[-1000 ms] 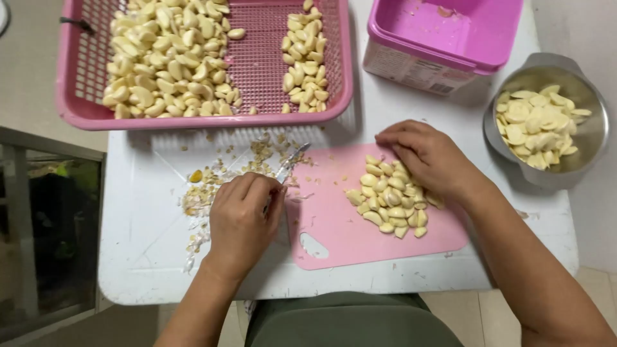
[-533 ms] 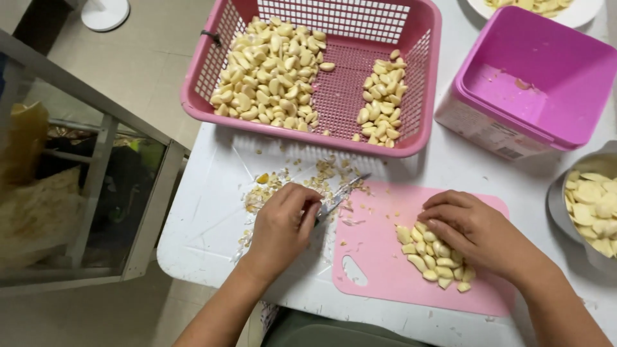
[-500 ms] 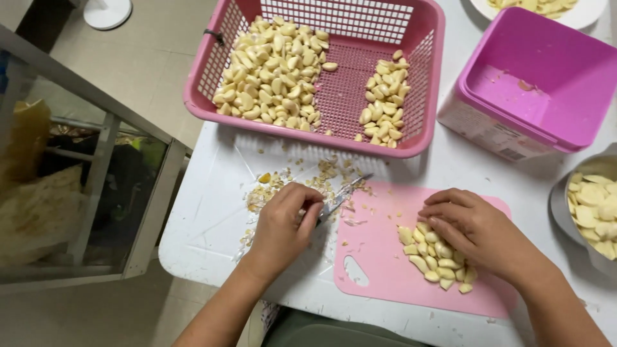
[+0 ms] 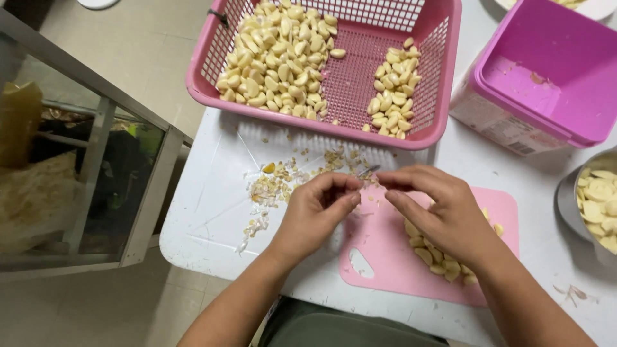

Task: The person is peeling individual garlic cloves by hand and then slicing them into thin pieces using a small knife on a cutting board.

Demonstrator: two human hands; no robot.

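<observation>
Your left hand (image 4: 315,215) is closed around a small knife (image 4: 368,171), of which only the metal tip shows past the fingers, and your right hand (image 4: 443,212) meets it over the top edge of the pink cutting board (image 4: 385,257), fingertips pinched together; I judge they nip a garlic clove there, but the clove itself is hidden, so I cannot tell for sure. Keep the blade tip angled away from your right fingertips, which lie just beside it, and work with short strokes so that the trimmings drop onto the heap of peel scraps (image 4: 276,186) on the white surface (image 4: 212,212) rather than among the peeled cloves on the board (image 4: 437,257), partly hidden under your right palm. The pink basket (image 4: 443,77) stands close behind your hands, with a large heap of cloves (image 4: 276,51) and a smaller one (image 4: 392,90) inside; mind its near rim as you lift your wrists. The pink tub (image 4: 546,71) sits to the right, and the metal bowl of cloves (image 4: 598,205) at the far right edge, near your right forearm.
</observation>
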